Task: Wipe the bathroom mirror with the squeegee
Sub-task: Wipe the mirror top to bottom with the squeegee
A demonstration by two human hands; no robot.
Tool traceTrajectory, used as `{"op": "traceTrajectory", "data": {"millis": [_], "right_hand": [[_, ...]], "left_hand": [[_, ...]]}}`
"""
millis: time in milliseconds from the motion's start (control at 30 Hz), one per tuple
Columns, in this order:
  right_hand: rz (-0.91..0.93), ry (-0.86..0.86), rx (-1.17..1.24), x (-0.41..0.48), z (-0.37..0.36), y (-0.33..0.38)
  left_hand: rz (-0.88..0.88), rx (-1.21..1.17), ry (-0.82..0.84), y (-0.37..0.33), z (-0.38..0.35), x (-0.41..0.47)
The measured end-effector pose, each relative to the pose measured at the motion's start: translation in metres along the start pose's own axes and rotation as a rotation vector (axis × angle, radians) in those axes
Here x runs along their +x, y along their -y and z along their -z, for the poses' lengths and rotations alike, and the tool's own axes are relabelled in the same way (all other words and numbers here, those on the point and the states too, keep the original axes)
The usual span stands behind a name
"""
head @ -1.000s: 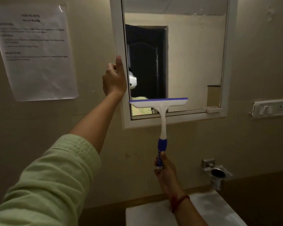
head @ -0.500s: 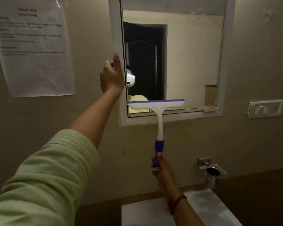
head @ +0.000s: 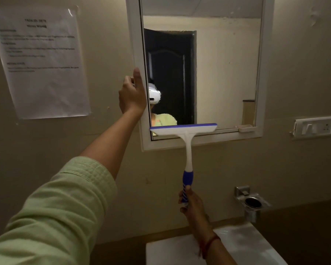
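Note:
A white-framed mirror (head: 225, 73) hangs on the beige wall. My left hand (head: 131, 94) grips the mirror's left frame edge, thumb up along the front. My right hand (head: 189, 201) grips the blue end of the squeegee handle below the mirror. The white squeegee (head: 185, 131), edged with a blue blade, lies level against the glass at the lower left, just above the bottom frame.
A printed paper sheet (head: 42, 62) is stuck to the wall left of the mirror. A white switch plate (head: 315, 127) sits at the right. A chrome cup holder (head: 250, 201) juts from the wall above the white basin (head: 243, 243).
The squeegee blade has slid slightly down the glass toward the bottom frame. My left hand keeps its hold on the frame edge.

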State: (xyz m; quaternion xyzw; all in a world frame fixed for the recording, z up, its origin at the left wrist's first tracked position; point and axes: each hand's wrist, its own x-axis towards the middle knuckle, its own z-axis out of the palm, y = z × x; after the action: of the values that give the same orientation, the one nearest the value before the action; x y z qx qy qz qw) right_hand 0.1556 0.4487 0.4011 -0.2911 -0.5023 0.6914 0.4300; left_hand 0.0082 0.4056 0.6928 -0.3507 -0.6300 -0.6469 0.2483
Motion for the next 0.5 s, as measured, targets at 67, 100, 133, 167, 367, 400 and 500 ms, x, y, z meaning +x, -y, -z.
{"op": "traceTrajectory", "data": {"millis": [67,100,133,167,367,400,500], "right_hand": [[0.021,-0.028,0.03,0.001,-0.001,0.005],[0.048,-0.036,0.033,0.002,-0.001,0.009],[0.077,-0.037,0.021,0.003,-0.001,0.014],[0.101,-0.033,0.008,0.003,-0.001,0.018],[0.079,0.02,-0.022,0.003,0.003,0.014],[0.065,0.025,-0.027,0.002,0.005,0.01],[0.039,0.047,-0.061,-0.001,0.009,-0.002]], "left_hand": [[0.004,0.001,0.001,0.0,0.0,0.0],[0.004,-0.005,0.0,0.0,-0.001,0.001],[0.004,-0.014,-0.001,0.001,-0.001,0.002],[0.003,-0.021,-0.001,0.001,-0.002,0.002],[0.004,-0.013,0.002,0.003,-0.002,0.002],[0.002,-0.011,0.001,0.003,-0.002,0.002],[0.002,-0.005,-0.001,0.003,-0.003,0.001]]}}
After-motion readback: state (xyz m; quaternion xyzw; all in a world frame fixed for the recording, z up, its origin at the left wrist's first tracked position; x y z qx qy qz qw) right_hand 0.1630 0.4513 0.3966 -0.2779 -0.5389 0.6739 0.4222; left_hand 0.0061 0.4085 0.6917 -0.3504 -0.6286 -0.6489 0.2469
